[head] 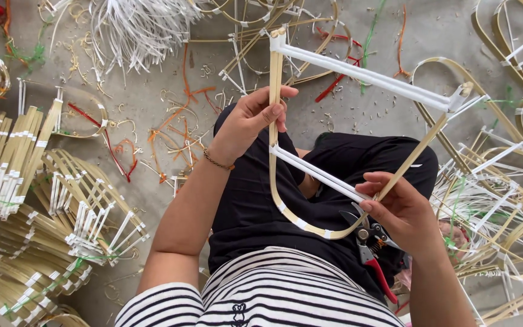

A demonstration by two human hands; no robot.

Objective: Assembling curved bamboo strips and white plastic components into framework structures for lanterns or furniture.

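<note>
**Bamboo frame held in both hands over lap**

Stacked finished frames (62,206) on concrete floor (152,103) far left. Left hand (246,124) fingers pinch U-shaped bamboo frame (292,218) on its left upright. Right hand (401,212) fingers grip lower white crossbar (316,175) end, plus red-handled cutters (373,254). More frames (503,200) piled right.

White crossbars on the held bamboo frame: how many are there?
2. The upper crossbar joins the frame's two top ends. The lower crossbar runs from the left hand down to the right hand. None seems hidden.
</note>
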